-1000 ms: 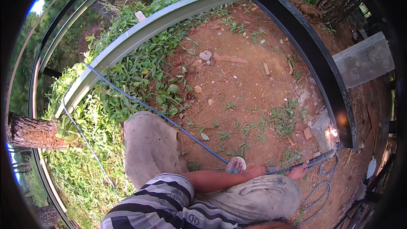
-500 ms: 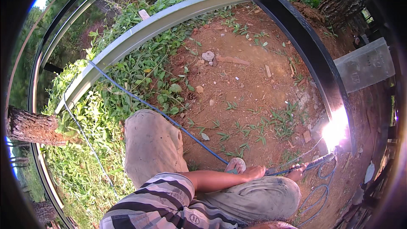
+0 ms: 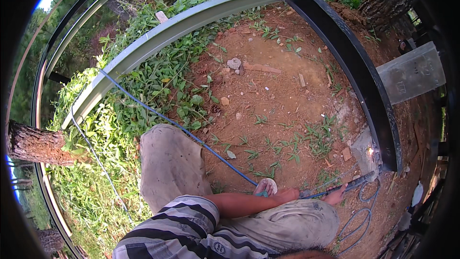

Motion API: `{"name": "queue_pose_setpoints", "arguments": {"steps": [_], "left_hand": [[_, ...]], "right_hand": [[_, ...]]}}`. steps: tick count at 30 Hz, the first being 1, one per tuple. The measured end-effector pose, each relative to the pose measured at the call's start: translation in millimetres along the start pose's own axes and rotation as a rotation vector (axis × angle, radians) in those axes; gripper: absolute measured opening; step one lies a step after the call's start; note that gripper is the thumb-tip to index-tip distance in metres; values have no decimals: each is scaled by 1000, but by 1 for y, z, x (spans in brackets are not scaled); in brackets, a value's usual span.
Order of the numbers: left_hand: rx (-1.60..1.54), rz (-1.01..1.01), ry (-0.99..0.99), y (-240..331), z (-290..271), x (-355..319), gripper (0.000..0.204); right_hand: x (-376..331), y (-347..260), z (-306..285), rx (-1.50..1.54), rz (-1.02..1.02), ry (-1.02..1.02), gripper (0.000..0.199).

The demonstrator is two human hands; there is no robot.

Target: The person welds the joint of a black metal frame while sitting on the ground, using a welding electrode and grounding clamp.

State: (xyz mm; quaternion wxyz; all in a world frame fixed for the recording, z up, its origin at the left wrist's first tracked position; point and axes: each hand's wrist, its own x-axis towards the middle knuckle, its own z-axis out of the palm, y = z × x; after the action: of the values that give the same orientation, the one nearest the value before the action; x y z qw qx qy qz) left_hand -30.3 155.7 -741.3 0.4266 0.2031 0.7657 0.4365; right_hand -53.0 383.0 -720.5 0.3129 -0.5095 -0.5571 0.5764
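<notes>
My left forearm crosses above my bent leg, and my left hand (image 3: 288, 194) is closed around a grey handle (image 3: 305, 194), apparently a welding electrode holder. A thin rod (image 3: 335, 179) slants from it toward the foot of a curved-looking black steel beam (image 3: 352, 62). A small orange glow (image 3: 370, 151) shows at the beam's lower end, beside a grey plate (image 3: 364, 156). My right hand cannot be seen; a dark brown shape at the lower edge is too unclear to name.
A pale steel beam (image 3: 167, 33) joins the black one at the top. A blue cable (image 3: 167, 122) runs over it to my foot (image 3: 266, 187); another cable (image 3: 366, 220) loops at right. My other foot (image 3: 335, 195) is near a dark bar (image 3: 362, 181). A flat grey panel (image 3: 412, 74) lies beyond.
The blinding white welding arc at the beam's lower end has gone out, leaving a small orange glow. My left hand has barely moved.
</notes>
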Motion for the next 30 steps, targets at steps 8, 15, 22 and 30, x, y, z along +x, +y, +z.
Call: {"name": "queue_pose_setpoints", "arguments": {"steps": [8,15,22,30], "left_hand": [[-20,-62,1,14,-15,-17,35],[64,-20,4,2,-56,-34,39],[347,-157,50,-29,-165,-81,48],[140,-230,281,-80,-245,-183,42]], "right_hand": [[-13,-1,-1,92,18,2,36],[-51,-23,-24,322,45,31,35],[-64,-7,-80,336,132,60,28],[-71,12,-83,261,402,13,32]]}}
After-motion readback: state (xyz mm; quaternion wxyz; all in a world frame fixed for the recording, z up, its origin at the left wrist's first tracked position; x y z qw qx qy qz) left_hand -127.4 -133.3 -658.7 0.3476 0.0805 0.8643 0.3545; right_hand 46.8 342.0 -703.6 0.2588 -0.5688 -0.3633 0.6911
